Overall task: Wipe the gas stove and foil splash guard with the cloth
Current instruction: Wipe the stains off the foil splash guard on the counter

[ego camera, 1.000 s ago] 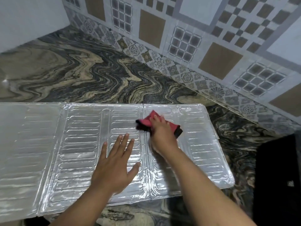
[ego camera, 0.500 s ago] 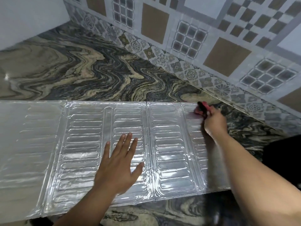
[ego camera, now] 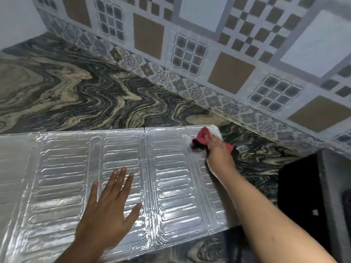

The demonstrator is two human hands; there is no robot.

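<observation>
One cloth point(ego camera: 202, 138), red, sits at the far right corner of one foil guard point(ego camera: 171, 168) lying flat on the counter point(ego camera: 76, 92). Right hand point(ego camera: 218, 152) grips it, fingers curled; left hand point(ego camera: 108, 211) presses flat, fingers spread, on the middle panel. Thin foil could crease or tear if the cloth snags that corner, or slide should the left hand lift. Three panels show; two hands.

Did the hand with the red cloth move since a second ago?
Yes. The right hand, holding the crumpled red cloth, went from near the middle fold seam of the silver ribbed foil splash guard rightwards to its far right corner.
</observation>
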